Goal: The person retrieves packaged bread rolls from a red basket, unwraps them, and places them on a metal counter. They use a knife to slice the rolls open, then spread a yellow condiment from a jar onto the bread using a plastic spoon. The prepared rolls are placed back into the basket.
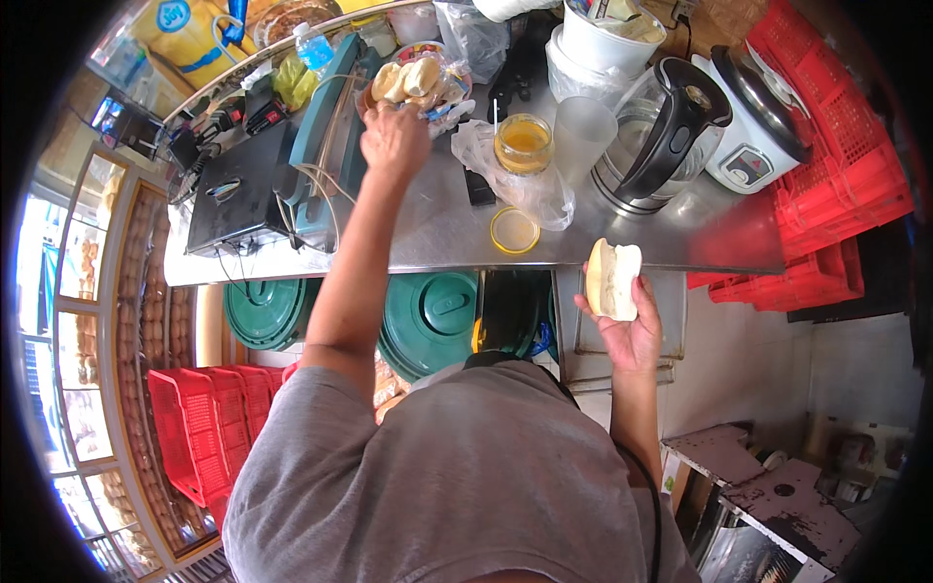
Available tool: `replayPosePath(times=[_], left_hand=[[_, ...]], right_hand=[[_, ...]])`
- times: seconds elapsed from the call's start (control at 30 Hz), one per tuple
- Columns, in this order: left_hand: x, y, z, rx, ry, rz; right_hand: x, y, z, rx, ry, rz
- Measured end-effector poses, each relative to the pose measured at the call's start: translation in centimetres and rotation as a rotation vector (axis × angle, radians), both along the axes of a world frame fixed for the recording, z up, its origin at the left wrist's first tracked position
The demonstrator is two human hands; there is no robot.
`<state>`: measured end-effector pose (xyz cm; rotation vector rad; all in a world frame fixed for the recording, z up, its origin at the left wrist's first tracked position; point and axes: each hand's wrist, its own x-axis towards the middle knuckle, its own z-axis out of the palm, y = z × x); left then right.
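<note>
My right hand [630, 331] holds an opened bread roll [614, 283], its cut side facing up, just off the table's front edge. My left hand [397, 135] reaches to a pile of bread rolls [408, 79] and plastic wrapping at the back of the steel table [437, 240]; its fingertips are partly hidden, so whether they grip something cannot be told. Between the hands stands an open glass jar of yellow-orange spread [523, 142] on a crumpled clear plastic bag [550, 197]. The jar's yellow-rimmed lid [515, 230] lies in front of it. A pale stick-like handle [496, 115] rises beside the jar.
Right of the jar are a translucent cup [583, 135], a glass electric kettle [649, 146] and a white rice cooker [754, 124]. A teal bag sealer [321, 160] and a black box [237, 189] stand left. Red crates [838, 146] are stacked at right; green-lidded bins [430, 321] sit below.
</note>
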<state>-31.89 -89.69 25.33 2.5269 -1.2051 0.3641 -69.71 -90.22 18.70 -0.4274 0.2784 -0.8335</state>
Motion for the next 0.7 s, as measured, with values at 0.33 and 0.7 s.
replayPosePath(times=[0.33,0.7], left_hand=[[3.8,-1.3,-0.6,0.407,0.099,-0.002],[10.6,-0.4,-2.4,0.101,0.225,-0.004]], right_hand=[[0.9,-0.2,1.0,0.028,0.04,-0.024],[-0.7,-0.4,0.1,0.039,0.097,-0.121]])
